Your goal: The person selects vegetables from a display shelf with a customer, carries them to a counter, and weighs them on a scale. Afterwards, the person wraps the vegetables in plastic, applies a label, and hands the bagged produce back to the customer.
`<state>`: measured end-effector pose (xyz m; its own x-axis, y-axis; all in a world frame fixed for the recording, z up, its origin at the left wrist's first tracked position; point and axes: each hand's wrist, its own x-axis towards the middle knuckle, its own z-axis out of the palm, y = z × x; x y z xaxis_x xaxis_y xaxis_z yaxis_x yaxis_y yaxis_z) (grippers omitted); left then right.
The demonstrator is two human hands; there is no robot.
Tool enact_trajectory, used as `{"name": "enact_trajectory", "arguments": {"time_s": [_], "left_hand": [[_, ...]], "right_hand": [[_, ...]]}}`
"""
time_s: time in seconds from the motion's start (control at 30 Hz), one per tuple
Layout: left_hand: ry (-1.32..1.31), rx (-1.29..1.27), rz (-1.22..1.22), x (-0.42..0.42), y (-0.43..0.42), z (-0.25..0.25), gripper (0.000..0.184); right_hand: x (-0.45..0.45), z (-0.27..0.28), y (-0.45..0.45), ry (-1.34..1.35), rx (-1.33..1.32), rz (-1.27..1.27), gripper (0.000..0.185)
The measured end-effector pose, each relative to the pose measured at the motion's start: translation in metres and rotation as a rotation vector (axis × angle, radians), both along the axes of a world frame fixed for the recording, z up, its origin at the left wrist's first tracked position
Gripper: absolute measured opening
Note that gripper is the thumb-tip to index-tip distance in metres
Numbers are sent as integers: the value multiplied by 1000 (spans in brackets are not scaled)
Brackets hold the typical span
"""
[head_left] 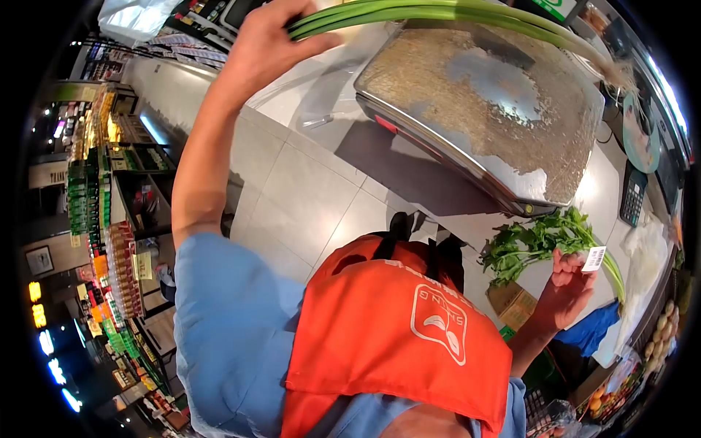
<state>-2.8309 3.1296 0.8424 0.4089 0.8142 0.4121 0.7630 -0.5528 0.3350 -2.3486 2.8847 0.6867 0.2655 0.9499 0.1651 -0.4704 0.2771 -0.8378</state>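
My left hand [276,42] is closed round one end of a bunch of long green onions [438,10]. The bunch stretches above the far side of a worn metal scale [482,109], its pale roots at the right. My right hand [568,290] has its fingers curled, with a white barcode label [594,259] at the fingertips. Just beyond that hand, beside the scale, lies a leafy green bunch [537,247] with long stems.
A black calculator [632,193] lies right of the scale, near a screen edge. A cardboard box [513,305] and blue cloth [590,330] are near my right hand. Clear plastic [135,18] hangs at the top left. Stocked shelves [120,270] stand at the left.
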Motion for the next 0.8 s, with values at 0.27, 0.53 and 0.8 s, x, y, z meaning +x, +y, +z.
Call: {"name": "enact_trajectory", "arguments": {"time_s": [0.27,0.53,0.8], "left_hand": [[249,-199,88,-116,-58,-40,33],[560,-187,-92,-177,-7,-96,20],[578,-46,-98,-185,112,-165,21]], "right_hand": [[26,-10,20,160,62,77,58],[12,-1,24,138,-42,44,44],[-23,7,26,21,-130,-37,44]]}}
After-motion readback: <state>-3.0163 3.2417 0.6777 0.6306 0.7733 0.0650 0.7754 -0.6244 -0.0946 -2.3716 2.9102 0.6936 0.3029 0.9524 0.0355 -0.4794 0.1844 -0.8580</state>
